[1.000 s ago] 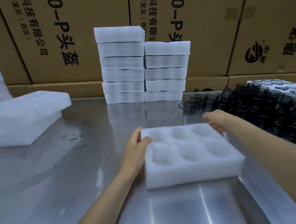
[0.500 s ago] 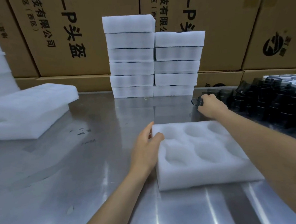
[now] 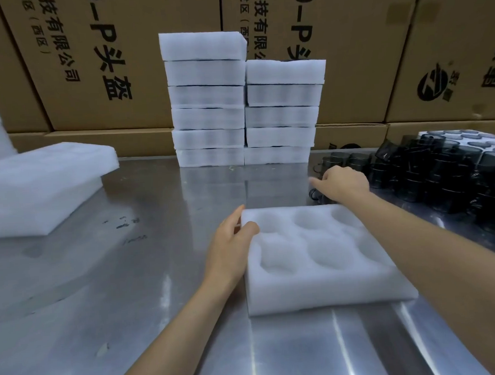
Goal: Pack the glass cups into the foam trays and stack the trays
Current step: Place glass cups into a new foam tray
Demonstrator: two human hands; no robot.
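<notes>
A white foam tray (image 3: 318, 281) with several empty round hollows lies on the steel table in front of me. My left hand (image 3: 229, 246) grips its left edge, thumb over the rim. Just beyond the tray's far right corner, my right hand (image 3: 343, 183) closes its fingers over a dark glass cup (image 3: 316, 194); only the cup's handle and a bit of its side show under the hand. Many more dark glass cups (image 3: 442, 175) crowd the table at the right.
Two stacks of foam trays (image 3: 244, 100) stand at the back centre against cardboard boxes (image 3: 116, 50). More foam trays (image 3: 37, 185) lie piled at the left. A further foam tray (image 3: 469, 137) sits behind the cups at the far right. The steel table (image 3: 130, 281) stretches left.
My right hand has left the tray's far corner and reached back to the nearest cups, where it now grips one. My left hand has stayed on the tray's left edge.
</notes>
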